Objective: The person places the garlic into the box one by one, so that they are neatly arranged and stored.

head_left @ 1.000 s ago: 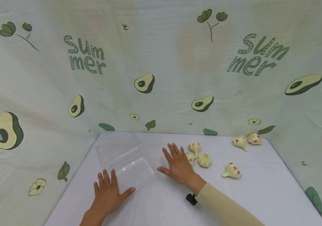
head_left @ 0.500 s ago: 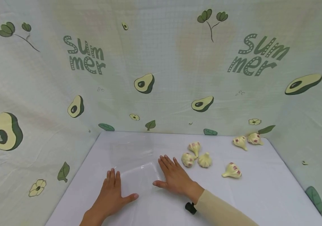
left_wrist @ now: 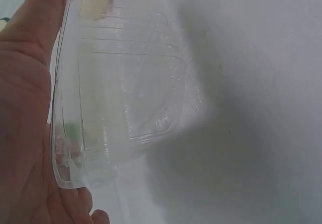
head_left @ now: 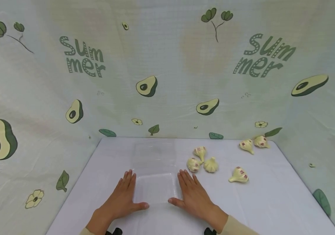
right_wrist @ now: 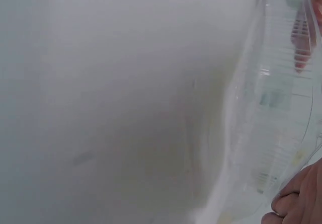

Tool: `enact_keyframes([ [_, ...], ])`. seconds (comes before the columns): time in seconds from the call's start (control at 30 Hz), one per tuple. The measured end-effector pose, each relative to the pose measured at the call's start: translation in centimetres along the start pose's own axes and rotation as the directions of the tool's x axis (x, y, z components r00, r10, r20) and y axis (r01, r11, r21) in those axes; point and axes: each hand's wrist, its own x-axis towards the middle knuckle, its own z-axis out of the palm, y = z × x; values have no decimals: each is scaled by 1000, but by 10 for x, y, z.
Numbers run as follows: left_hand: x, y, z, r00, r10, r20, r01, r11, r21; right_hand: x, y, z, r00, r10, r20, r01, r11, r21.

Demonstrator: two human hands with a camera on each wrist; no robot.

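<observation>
A clear plastic clamshell container lies unfolded on the white table, its lid towards the back. Along the left side of the base rests my left hand, fingers straight, thumb at the front edge. My right hand lies mirrored along the right side, also with straight fingers. In the left wrist view the container's ribbed wall stands beside the palm. The right wrist view shows the ribbed wall with curled fingertips under its rim.
Three garlic bulbs cluster right of the lid. A single garlic bulb lies farther right, and two more bulbs sit at the back right corner. A printed avocado cloth walls the back and sides.
The container has slid right and turned from slanted to square with the table. Both hands have shifted to its sides, the left moving right, the right drawing nearer the front.
</observation>
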Motion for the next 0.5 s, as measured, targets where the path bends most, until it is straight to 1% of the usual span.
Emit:
enact_keyframes([
  [0.1, 5, 2, 0, 1000, 11, 13, -11, 1000, 5, -9, 0, -1, 999, 5, -38, -5, 1000, 2],
  [0.23, 11, 5, 1, 1000, 7, 31, -7, 1000, 7, -17, 1, -1, 998, 28, -55, -28, 1000, 0],
  [0.37, 18, 9, 3, 999, 7, 35, -7, 1000, 0, -20, 3, -2, 997, 60, -57, -60, 998, 5],
  [0.5, 22, 11, 4, 999, 14, 37, -13, 1000, -9, -21, 6, -2, 995, 71, -68, -70, 997, 15],
])
